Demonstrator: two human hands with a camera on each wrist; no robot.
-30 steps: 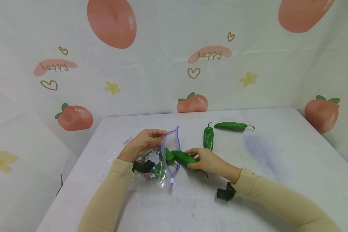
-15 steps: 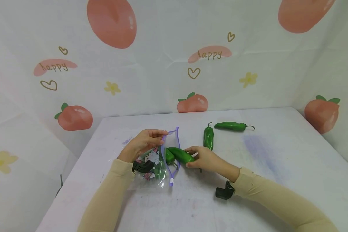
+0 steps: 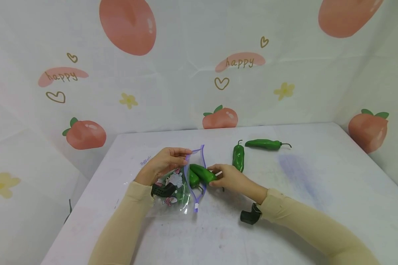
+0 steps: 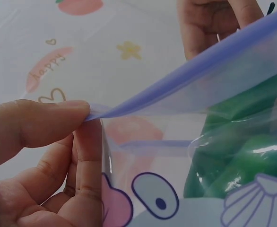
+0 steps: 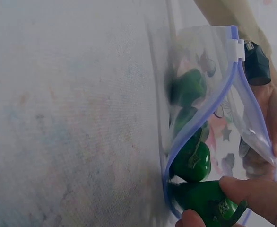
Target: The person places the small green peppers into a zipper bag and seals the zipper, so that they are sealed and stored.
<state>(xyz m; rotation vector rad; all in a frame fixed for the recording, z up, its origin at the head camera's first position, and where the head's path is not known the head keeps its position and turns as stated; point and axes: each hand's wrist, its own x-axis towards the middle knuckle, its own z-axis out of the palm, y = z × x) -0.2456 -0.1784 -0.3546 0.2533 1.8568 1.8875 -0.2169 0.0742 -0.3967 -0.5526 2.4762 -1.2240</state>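
Left hand (image 3: 162, 163) pinches the clear bag (image 3: 175, 179) by its rim, mouth gaping! Right hand's (image 3: 230, 178) grip is clamped on a green pepper (image 3: 200, 172), tip inside the opening, beside bagged peppers (image 5: 191, 161). Two loose peppers (image 3: 238, 157) lie beyond on the surface (image 3: 192, 239).

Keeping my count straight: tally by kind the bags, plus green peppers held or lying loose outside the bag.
Zip bag: 1
Green pepper held by the right hand: 1
Loose green peppers on the table: 2
Total: 4
Bagged peppers overlap, so they are uncounted.
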